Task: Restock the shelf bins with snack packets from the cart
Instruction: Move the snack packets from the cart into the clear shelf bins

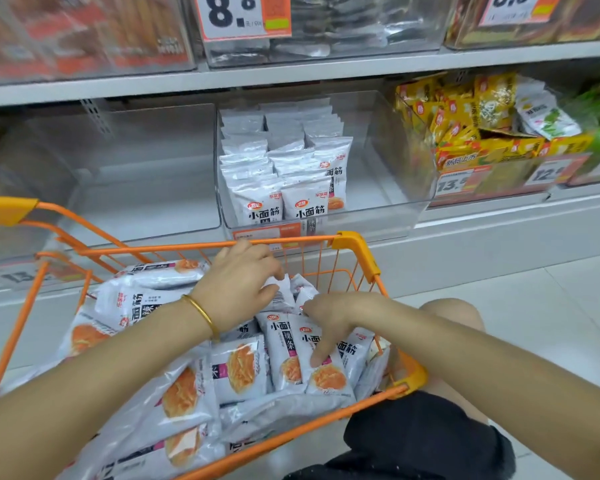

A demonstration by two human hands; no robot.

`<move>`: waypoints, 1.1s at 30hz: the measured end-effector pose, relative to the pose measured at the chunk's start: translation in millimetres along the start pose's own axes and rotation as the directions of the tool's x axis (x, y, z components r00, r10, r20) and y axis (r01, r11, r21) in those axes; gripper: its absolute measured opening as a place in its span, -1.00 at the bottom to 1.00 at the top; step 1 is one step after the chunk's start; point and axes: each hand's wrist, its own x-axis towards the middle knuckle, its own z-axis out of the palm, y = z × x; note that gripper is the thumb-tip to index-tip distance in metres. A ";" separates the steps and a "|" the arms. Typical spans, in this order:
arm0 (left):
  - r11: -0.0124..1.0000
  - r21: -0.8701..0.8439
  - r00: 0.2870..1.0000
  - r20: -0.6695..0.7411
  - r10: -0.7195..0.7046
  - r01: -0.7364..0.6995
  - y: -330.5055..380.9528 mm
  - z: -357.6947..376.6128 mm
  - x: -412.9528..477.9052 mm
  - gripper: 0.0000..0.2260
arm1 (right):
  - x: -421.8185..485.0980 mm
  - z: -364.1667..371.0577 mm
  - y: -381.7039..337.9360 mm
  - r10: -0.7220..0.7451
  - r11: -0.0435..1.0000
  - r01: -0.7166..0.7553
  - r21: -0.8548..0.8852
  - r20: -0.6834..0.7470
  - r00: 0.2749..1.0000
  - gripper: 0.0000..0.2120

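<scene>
An orange wire cart [352, 242] in front of me is full of white snack packets [239, 370] printed with an orange food picture. My left hand [238, 282], a gold bangle on its wrist, reaches into the far end of the cart and closes on the top edge of a packet [280, 294]. Beside it, my right hand [333, 318] rests on upright packets with fingers curled over their tops and thumb pointing down. Behind the cart, a clear shelf bin [388, 202] holds rows of the same packets [274, 181] on its left side.
Left of the filled bin is a clear bin [136, 174] with nothing visible in it. To the right a bin holds yellow packets [465, 116]. An upper shelf [326, 69] carries more bins and price tags. My knee [447, 313] is beside the cart on a pale tiled floor.
</scene>
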 end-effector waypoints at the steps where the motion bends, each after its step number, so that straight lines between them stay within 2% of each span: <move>1: 1.000 -0.007 1.000 -0.005 0.003 -0.003 0.4 0.4 -0.3 -0.78 | 0.1 -0.8 1.2 0.007 1.000 -0.007 -0.007 -0.003 1.000 -0.23; 3: 1.000 -0.029 1.000 0.012 -0.001 0.001 1.3 0.4 -1.0 -0.78 | -0.7 -2.8 3.4 0.008 1.000 -0.008 -0.018 -0.027 1.000 -0.37; 6: 0.996 -0.084 0.999 0.039 -0.015 0.018 1.1 1.4 0.7 -0.79 | -6.8 -9.7 11.1 -0.050 0.995 0.064 0.072 -0.173 0.984 -0.75; 8: 0.982 -0.187 0.999 0.039 -0.029 0.036 2.9 -0.1 3.4 -0.78 | -18.6 -20.0 17.3 -0.116 0.971 0.162 0.174 -0.251 0.961 -0.69; 10: 0.922 -0.375 0.995 0.069 -0.072 0.093 7.5 -3.3 6.9 -0.70 | -34.7 -32.3 23.0 -0.165 0.915 0.267 0.303 -0.322 0.932 -0.70; 13: 0.730 -0.641 0.969 0.211 -0.128 0.236 16.7 -8.0 11.7 -0.57 | -59.1 -48.8 31.9 -0.155 0.793 0.390 0.468 -0.464 0.872 -0.72; 15: 0.620 -0.746 0.964 0.256 -0.068 0.242 23.1 -8.0 16.4 -0.61 | -68.8 -57.1 38.1 -0.122 0.715 0.451 0.535 -0.539 0.833 -0.75; 18: 0.520 -0.832 0.978 0.203 -0.042 0.195 33.0 -9.7 24.5 -0.78 | -73.4 -64.0 44.3 -0.001 0.571 0.522 0.633 -0.635 0.772 -0.83; 21: 0.412 -0.889 0.978 0.158 -0.135 0.200 33.9 -15.5 37.5 -0.84 | -73.2 -60.0 50.2 0.149 0.334 0.576 0.746 -0.645 0.749 -0.95; 22: 0.383 -0.901 0.974 0.145 -0.172 0.202 33.4 -18.5 43.5 -0.84 | -72.5 -57.0 52.7 0.152 0.298 0.569 0.767 -0.626 0.765 -0.93; 24: 0.380 -0.906 0.966 0.099 -0.239 0.187 33.4 -28.5 56.9 -0.89 | -72.3 -52.5 54.5 0.101 0.291 0.545 0.786 -0.592 0.800 -0.85; 26: 0.366 -0.917 0.961 0.058 -0.270 0.158 36.8 -38.7 71.8 -0.89 | -72.3 -54.3 55.9 0.062 0.288 0.559 0.777 -0.598 0.799 -0.78; 28: 0.404 -0.904 0.946 0.003 -0.325 0.141 39.8 -48.2 86.5 -0.84 | -74.5 -63.9 62.2 0.120 0.308 0.572 0.761 -0.627 0.770 -0.76; 29: 0.476 -0.871 0.935 -0.057 -0.351 0.125 38.6 -50.6 92.9 -0.85 | -76.0 -71.2 68.3 0.196 0.323 0.571 0.755 -0.643 0.740 -0.78; 30: 0.575 -0.809 0.923 -0.120 -0.366 0.123 35.8 -51.3 98.6 -0.89 | -76.5 -79.1 77.2 0.293 0.332 0.571 0.751 -0.657 0.695 -0.80; 31: 0.699 -0.702 0.912 -0.185 -0.365 0.138 31.0 -50.4 103.3 -0.85 | -76.0 -87.3 87.9 0.390 0.332 0.580 0.744 -0.668 0.634 -0.81; 33: 0.908 -0.375 0.926 -0.239 -0.292 0.189 19.9 -43.7 108.6 -0.70 | -68.6 -102.6 108.7 0.527 0.360 0.589 0.724 -0.679 0.511 -0.74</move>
